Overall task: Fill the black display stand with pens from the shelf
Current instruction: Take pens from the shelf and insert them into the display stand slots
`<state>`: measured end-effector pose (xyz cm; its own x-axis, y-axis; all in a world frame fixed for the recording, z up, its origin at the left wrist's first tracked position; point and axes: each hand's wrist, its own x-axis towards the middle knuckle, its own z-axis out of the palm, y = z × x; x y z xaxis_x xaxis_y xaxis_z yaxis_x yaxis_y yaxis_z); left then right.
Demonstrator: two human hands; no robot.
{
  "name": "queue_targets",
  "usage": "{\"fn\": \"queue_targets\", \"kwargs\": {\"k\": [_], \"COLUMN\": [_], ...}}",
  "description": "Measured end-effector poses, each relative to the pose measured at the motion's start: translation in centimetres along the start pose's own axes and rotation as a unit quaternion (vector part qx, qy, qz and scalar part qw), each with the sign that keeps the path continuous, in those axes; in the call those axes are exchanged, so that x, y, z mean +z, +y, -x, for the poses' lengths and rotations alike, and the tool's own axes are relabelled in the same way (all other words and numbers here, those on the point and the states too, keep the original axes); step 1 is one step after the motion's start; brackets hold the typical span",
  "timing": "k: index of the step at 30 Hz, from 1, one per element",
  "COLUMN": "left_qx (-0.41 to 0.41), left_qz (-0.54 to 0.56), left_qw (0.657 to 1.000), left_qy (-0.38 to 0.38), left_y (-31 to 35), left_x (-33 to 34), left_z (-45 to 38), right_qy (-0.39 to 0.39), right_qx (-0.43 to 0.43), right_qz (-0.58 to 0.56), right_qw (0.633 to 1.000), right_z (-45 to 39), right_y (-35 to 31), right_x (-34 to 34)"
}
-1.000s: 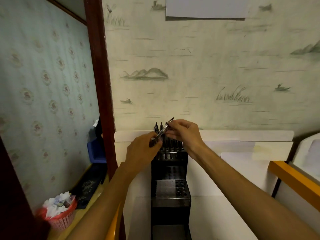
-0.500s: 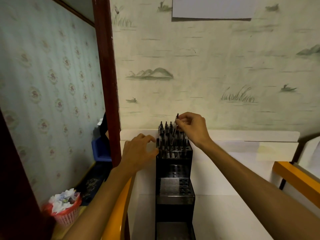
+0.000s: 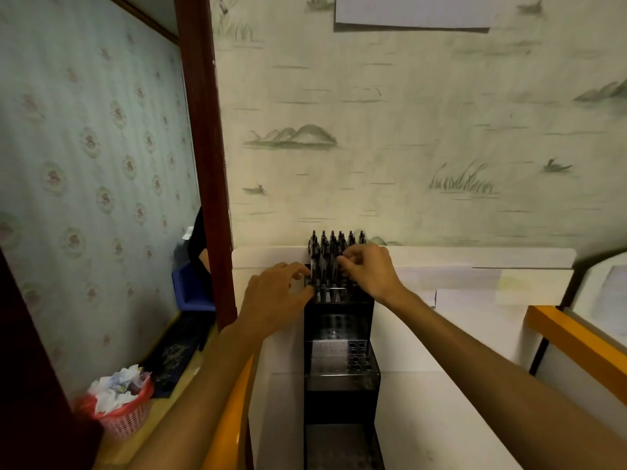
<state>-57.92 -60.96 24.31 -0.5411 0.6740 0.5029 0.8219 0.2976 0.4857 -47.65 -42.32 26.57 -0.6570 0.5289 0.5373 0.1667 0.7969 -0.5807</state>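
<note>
Your right hand (image 3: 368, 271) is pinching one of the pens (image 3: 334, 257) in the top tier of the black display stand (image 3: 339, 337), which sits at the counter's (image 3: 441, 418) back edge against the wall; the pen's long axis is upright; your left hand (image 3: 276, 295) rests loosely curled on the stand's left edge; roughly a dozen pens stand there, too bunched to count; two lower tiers look empty.

We see two hands: the left hand (image 3: 276, 293) and the right hand (image 3: 369, 271). Between them is one black stand (image 3: 341, 364). We cannot count the pens (image 3: 330, 252) in it; they are packed too close. Down left of the left hand is one red basket (image 3: 125, 417).
</note>
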Motion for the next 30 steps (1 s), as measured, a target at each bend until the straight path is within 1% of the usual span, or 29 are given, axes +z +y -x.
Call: {"fn": "queue_targets", "kwargs": {"k": [8, 16, 22, 30], "left_qx": [0.029, 0.097, 0.114, 0.130], "left_qz": [-0.002, 0.047, 0.081, 0.106], "left_qw": [1.000, 0.993, 0.986, 0.978], "left_qy": [-0.005, -0.047, -0.091, -0.120], "left_y": [1.2, 5.7, 11.7, 24.2], "left_x": [0.9, 4.7, 9.3, 16.9], "left_z": [-0.1, 0.3, 1.8, 6.9], "right_qy": [-0.024, -0.028, -0.012, -0.009], "right_qx": [0.008, 0.019, 0.047, 0.099], "right_qz": [0.055, 0.115, 0.188, 0.237], "right_qw": [0.998, 0.993, 0.981, 0.966], "right_z": [2.6, 8.3, 13.5, 23.0], "right_y": [0.9, 2.7, 6.3, 14.1], "right_x": [-1.5, -6.5, -13.3, -25.2]}}
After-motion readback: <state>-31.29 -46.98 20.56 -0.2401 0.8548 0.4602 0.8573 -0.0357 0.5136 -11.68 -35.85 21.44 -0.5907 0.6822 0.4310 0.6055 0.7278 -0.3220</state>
